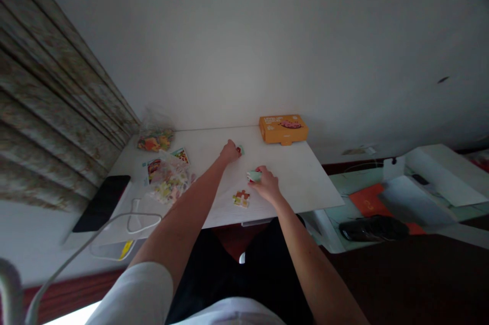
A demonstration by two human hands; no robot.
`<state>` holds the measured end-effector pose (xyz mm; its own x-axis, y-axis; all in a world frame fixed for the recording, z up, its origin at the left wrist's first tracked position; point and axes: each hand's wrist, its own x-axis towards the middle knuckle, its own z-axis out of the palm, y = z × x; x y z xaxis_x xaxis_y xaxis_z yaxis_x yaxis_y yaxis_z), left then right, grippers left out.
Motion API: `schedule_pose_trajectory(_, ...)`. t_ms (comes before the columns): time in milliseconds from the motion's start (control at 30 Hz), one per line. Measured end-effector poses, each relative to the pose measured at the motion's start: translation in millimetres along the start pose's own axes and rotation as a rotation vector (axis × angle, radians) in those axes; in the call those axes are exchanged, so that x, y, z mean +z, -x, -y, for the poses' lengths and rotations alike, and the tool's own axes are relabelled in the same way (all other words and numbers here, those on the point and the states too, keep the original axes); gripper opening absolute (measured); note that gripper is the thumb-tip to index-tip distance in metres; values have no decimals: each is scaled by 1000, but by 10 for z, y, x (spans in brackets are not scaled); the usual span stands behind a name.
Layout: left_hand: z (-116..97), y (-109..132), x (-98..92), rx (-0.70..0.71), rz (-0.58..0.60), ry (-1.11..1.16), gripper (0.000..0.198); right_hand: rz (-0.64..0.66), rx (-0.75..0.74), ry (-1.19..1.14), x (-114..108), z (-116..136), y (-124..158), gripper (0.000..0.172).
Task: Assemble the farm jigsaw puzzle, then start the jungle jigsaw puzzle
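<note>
My left hand [229, 152] reaches far over the white table [301, 177], its fingers closed on a small puzzle piece [240, 150]. Nearer to me, my right hand [266, 184] pinches a pale green puzzle piece [253, 176] just above the tabletop. A small joined cluster of puzzle pieces [241, 197] lies on the table close to the right hand's left side.
An orange box [283, 129] stands at the table's far edge. At the left lie a heap of loose puzzle pieces [168, 178], a clear bag of pieces [155, 136], a black phone [102, 202] and a white cable [141, 219]. Curtains hang left; a low white shelf stands right.
</note>
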<state>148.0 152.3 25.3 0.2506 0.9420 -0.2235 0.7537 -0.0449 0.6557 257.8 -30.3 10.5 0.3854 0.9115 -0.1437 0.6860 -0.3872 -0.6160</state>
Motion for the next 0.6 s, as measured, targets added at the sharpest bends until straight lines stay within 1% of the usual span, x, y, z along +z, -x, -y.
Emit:
schedule_pose_trajectory(67, 13, 142, -5, 14, -3, 42, 32, -18, -32, -172, 38, -114, 1, 41)
schedule_pose_trajectory(133, 38, 333, -24, 27, -11, 73, 26, 1, -59, -386, 58, -218, 13, 36)
schedule_pose_trajectory(200, 89, 570, -57, 64, -12, 122, 27, 77, -98, -572, 62, -288, 51, 40)
schedule_pose_trajectory(267, 172, 837, -95, 119, -16, 193, 31, 198, -122, -648, 59, -307, 119, 50)
schedule_pose_trajectory(333, 276, 1105, -127, 155, -28, 211, 31, 287, -116, -580, 55, -265, 209, 56)
schedule_pose_trajectory(433, 443, 1440, -142, 146, -48, 194, 23, 311, -96, -269, 45, -102, 346, 56)
schedule_pose_trajectory(533, 605, 1646, -126, 98, -86, 203, 17, 298, -83, 50, 22, 121, 451, 56)
schedule_pose_trajectory(600, 702, 1721, -111, 82, -116, 238, 16, 287, -74, 180, -1, 260, 494, 58)
